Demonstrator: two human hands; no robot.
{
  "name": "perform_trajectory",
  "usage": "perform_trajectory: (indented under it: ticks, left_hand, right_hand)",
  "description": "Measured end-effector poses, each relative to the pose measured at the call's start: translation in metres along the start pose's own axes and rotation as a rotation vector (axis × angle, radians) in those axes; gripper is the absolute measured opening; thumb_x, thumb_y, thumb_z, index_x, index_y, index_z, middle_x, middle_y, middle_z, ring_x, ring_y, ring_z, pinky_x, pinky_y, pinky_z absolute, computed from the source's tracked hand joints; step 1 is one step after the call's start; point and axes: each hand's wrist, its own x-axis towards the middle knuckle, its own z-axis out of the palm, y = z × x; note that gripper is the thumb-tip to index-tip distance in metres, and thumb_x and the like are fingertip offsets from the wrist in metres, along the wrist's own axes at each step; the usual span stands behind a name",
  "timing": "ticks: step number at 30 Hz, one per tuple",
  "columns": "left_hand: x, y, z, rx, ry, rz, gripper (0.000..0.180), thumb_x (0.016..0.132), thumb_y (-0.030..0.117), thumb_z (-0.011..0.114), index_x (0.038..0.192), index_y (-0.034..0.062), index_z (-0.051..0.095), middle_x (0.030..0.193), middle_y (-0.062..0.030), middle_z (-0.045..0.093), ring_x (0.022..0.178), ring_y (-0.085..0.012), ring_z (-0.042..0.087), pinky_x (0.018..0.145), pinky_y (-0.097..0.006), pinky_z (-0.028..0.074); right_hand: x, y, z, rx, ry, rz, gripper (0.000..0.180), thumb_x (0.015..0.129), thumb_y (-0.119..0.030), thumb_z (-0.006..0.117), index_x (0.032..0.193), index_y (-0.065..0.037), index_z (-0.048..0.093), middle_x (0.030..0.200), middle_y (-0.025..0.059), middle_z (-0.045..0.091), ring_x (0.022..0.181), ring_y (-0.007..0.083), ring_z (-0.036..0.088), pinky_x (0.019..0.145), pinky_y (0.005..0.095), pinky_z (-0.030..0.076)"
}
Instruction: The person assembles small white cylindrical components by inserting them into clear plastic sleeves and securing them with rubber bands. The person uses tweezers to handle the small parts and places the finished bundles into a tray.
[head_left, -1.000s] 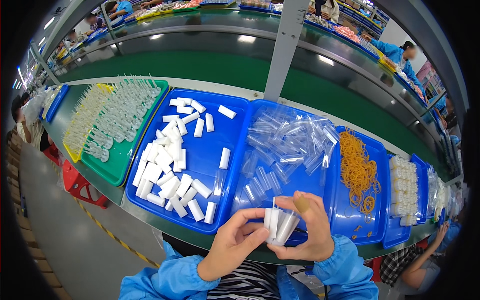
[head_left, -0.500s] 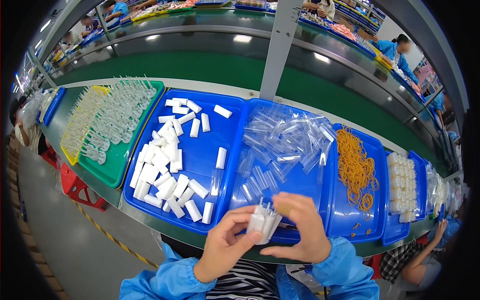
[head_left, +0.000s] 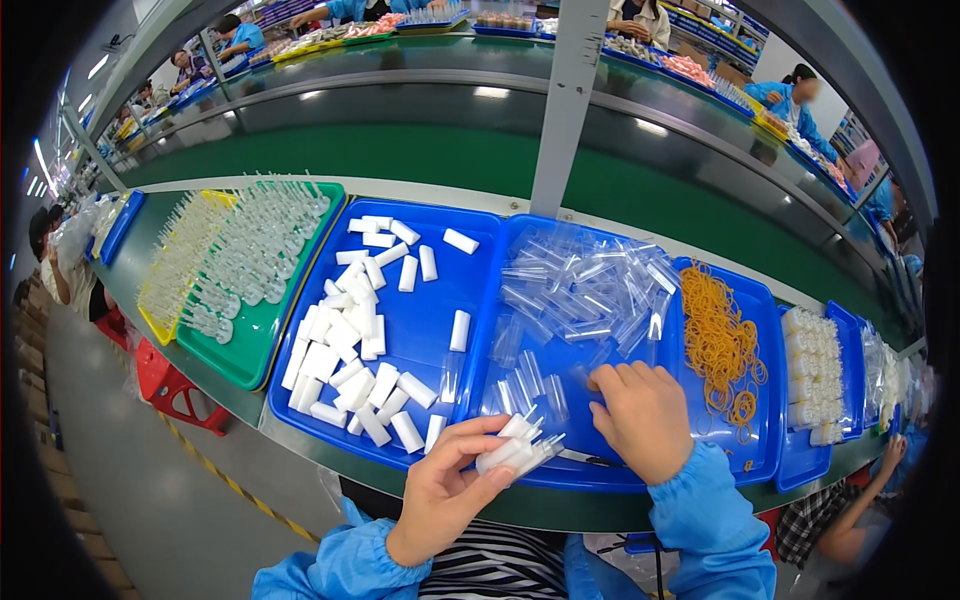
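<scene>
My left hand (head_left: 445,497) still pinches the white cluster (head_left: 512,453) between thumb and fingers; my right hand (head_left: 645,420) has left it, curled now, clear tubes (head_left: 590,285) just beyond; its grip I cannot tell.

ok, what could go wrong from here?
1. The left grip alone holds the white cluster, pinched between thumb and fingers; a piece might slip out.
2. The right grip is down by the clear tubes, which lie loose and overlapping; it could knock some aside or pick up more than one.
</scene>
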Motion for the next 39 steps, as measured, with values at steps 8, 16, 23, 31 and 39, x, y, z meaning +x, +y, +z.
perform_trajectory:
  ticks: [8, 16, 23, 31, 39]
  left_hand:
    - [0.003, 0.002, 0.012, 0.043, 0.012, 0.022, 0.023, 0.090, -0.006, 0.066, 0.113, -0.0054, 0.065, 0.136, -0.0237, 0.054, 0.120, -0.0287, 0.059, 0.098, -0.041, 0.054]
    - [0.002, 0.002, 0.010, 0.130, 0.070, 0.063, 0.024, 0.089, -0.005, 0.068, 0.114, -0.0056, 0.067, 0.134, -0.0234, 0.054, 0.119, -0.0283, 0.060, 0.096, -0.038, 0.056]
    - [0.002, 0.005, 0.013, 0.154, 0.067, 0.069, 0.024, 0.090, -0.004, 0.068, 0.114, -0.0056, 0.067, 0.134, -0.0224, 0.054, 0.118, -0.0271, 0.060, 0.097, -0.037, 0.055]
    - [0.000, 0.001, 0.013, 0.154, 0.054, 0.100, 0.025, 0.090, -0.003, 0.068, 0.115, -0.0032, 0.067, 0.133, -0.0211, 0.054, 0.117, -0.0256, 0.061, 0.094, -0.035, 0.056]
    - [0.003, 0.001, 0.017, 0.403, 0.088, 0.223, 0.020, 0.088, -0.001, 0.070, 0.108, -0.0029, 0.069, 0.127, -0.0194, 0.059, 0.112, -0.0245, 0.063, 0.094, -0.034, 0.054]
  right_hand:
    - [0.000, -0.007, 0.005, 0.096, -0.067, 0.061, 0.051, 0.075, -0.011, 0.073, 0.124, -0.005, 0.060, 0.087, 0.0091, 0.062, 0.078, 0.0253, 0.064, 0.068, 0.0368, 0.051]
    - [-0.009, -0.012, -0.028, 1.086, 0.127, 0.223, 0.023, 0.089, -0.010, 0.070, 0.110, -0.002, 0.068, 0.090, 0.0074, 0.063, 0.079, 0.0136, 0.059, 0.076, 0.0287, 0.050]
    - [-0.011, -0.022, -0.036, 1.177, -0.029, 0.165, 0.021, 0.090, -0.016, 0.072, 0.104, -0.001, 0.067, 0.094, 0.0080, 0.066, 0.087, 0.0154, 0.061, 0.081, 0.0306, 0.048]
    - [-0.012, -0.025, -0.016, 0.889, 0.183, -0.058, 0.021, 0.084, -0.015, 0.077, 0.099, -0.004, 0.069, 0.093, 0.0080, 0.067, 0.087, 0.0246, 0.062, 0.082, 0.0363, 0.045]
    - [-0.023, -0.040, -0.004, 0.791, 0.424, -0.181, 0.024, 0.081, -0.014, 0.078, 0.100, -0.006, 0.067, 0.094, 0.0048, 0.068, 0.088, 0.0264, 0.063, 0.080, 0.0376, 0.043]
